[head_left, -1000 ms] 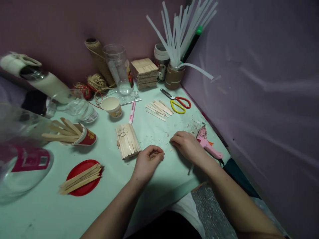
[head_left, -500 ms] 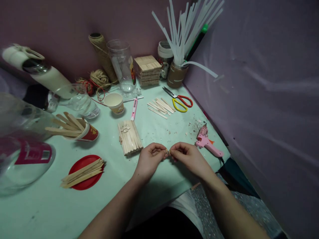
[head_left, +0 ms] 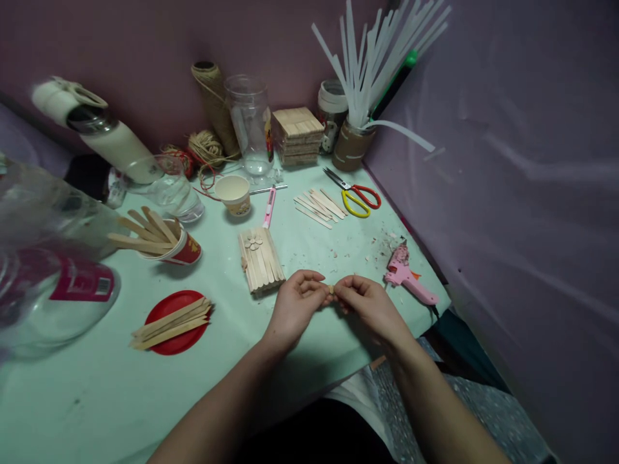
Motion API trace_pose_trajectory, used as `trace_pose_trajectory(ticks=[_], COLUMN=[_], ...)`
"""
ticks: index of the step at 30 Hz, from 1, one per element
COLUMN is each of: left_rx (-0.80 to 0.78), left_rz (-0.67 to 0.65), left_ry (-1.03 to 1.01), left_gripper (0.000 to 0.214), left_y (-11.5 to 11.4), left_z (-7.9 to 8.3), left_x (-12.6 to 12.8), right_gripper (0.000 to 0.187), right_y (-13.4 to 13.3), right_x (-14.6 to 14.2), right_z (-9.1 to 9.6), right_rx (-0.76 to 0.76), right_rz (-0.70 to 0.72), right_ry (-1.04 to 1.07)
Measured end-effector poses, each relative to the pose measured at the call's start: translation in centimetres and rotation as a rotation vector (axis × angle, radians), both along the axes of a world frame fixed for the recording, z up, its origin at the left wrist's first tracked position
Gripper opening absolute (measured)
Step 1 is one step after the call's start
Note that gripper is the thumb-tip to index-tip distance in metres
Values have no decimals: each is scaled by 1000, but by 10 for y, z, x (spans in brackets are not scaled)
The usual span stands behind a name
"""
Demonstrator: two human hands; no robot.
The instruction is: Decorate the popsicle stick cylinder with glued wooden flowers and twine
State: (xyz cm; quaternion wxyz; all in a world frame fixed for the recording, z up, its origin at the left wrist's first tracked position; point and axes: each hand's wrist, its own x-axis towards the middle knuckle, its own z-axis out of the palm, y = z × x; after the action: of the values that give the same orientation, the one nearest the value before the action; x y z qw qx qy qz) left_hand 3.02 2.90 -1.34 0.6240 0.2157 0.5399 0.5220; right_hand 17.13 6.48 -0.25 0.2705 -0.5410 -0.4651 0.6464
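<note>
Pinching a tiny pale bit (head_left: pixel 331 290) between the fingertips of left hand (head_left: pixel 296 303) and right hand (head_left: pixel 368 304), both closed tight on it, just above the near part of the table (head_left: pixel 309 241). Showing only a speck of the bit and hiding the rest behind thumbs and forefingers, so leaving its shape and make impossible to tell. Curling the other fingers under the palms, mostly out of sight. Keeping just short of a stick panel (head_left: pixel 261 261) beyond the left hand, with a pink glue gun (head_left: pixel 405 274) near on the right. Blurring badly and getting cut off at the left edge: a clear bottle (head_left: pixel 53 303). Running off the top edge: the glue sticks (head_left: pixel 382 58) in the far corner.

Meeting at the fingertips now, no longer lying apart on the table as a second ago, when resting right beside the gun with the right hand. Holding much the same pinch as half a second ago. Sitting slightly further right in the view than then, along with everything on the table.
</note>
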Motion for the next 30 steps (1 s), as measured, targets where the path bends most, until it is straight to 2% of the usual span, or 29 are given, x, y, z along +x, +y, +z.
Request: trace_pose_trajectory(ticks=[10, 20, 30], left_rx=[-18, -45, -120], left_rz=[-28, -57, -5], left_ry=[9, 20, -120], left_gripper=[27, 14, 24], left_y=[0, 0, 1], left_z=[0, -1, -3], left_x=[1, 0, 1], right_gripper=[19, 21, 21], right_y=[-2, -6, -10], right_x=[2, 3, 3], right_z=[-6, -12, -19], right_rx=[-14, -16, -22], right_rz=[-13, -43, -92], right_ry=[17, 42, 93])
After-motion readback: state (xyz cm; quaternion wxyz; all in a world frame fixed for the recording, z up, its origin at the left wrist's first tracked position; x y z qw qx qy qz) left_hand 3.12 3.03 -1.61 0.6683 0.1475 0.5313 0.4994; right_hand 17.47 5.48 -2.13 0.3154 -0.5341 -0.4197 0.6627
